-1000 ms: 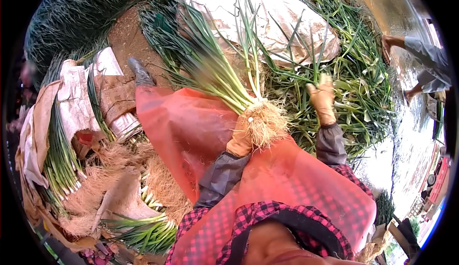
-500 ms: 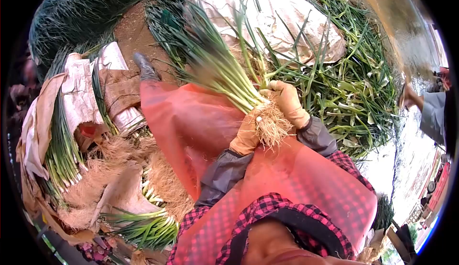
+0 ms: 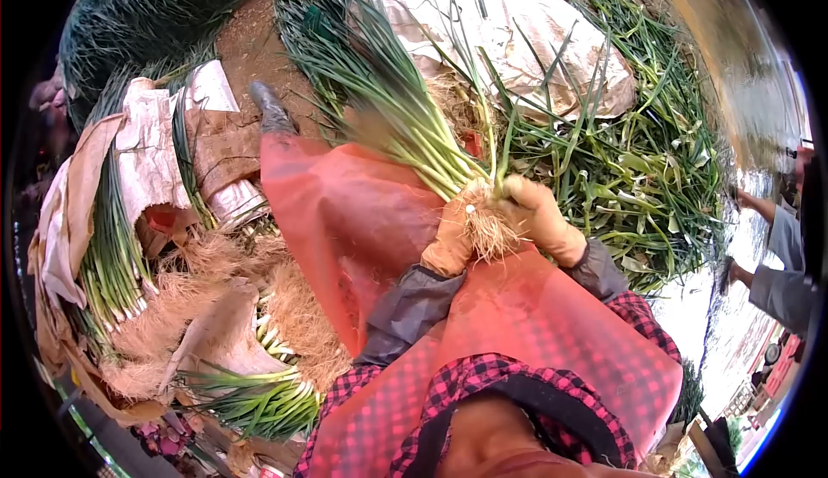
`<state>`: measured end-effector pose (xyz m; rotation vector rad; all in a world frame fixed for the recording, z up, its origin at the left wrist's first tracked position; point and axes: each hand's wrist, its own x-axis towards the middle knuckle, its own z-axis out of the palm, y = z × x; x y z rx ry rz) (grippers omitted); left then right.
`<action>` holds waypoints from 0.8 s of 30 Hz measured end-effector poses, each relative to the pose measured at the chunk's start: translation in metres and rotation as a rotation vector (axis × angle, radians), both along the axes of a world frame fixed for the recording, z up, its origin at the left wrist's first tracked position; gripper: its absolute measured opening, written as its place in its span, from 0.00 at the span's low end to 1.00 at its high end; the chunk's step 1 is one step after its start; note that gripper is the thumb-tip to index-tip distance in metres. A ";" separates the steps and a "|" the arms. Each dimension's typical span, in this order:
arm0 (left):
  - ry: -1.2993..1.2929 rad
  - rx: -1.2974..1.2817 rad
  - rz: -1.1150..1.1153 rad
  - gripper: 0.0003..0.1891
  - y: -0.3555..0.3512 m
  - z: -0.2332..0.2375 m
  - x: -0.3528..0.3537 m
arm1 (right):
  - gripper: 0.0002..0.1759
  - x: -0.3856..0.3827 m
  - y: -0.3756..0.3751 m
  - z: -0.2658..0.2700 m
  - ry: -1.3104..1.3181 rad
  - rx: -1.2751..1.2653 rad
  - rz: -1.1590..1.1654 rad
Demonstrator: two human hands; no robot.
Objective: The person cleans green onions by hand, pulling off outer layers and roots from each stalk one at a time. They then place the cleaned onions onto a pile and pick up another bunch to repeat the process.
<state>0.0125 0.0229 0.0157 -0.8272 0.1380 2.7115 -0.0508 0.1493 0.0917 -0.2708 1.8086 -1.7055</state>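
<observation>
A bunch of green onions slants up and away over my lap, its pale stringy roots hanging toward me. My left hand, in a tan-orange glove, is wrapped round the bunch just above the roots. Close beside it, my right hand, gloved alike, is closed with its fingertips on a loose green onion stalk at the bunch's right side. A translucent red apron covers my legs beneath both hands.
Discarded leaves are heaped at right, beside a whitish sack. At left, more green onions lie among sacking and root masses. A trimmed bunch rests lower left. Another person's sleeve shows at the right edge.
My right hand has shifted down and right, away from the stems, with the loose stalk at its fingertips. My left hand keeps its grip. More of the other person shows at right.
</observation>
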 end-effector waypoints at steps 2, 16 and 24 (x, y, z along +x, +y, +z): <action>0.127 0.071 -0.006 0.18 -0.007 -0.007 0.002 | 0.07 0.007 0.005 0.016 -0.057 -0.163 0.076; 0.318 -0.482 -0.018 0.17 -0.007 -0.001 0.017 | 0.13 -0.077 -0.017 -0.053 -0.158 0.064 -0.003; 0.252 -0.161 -0.077 0.13 -0.001 -0.019 0.018 | 0.12 -0.088 -0.051 -0.091 0.366 0.785 0.121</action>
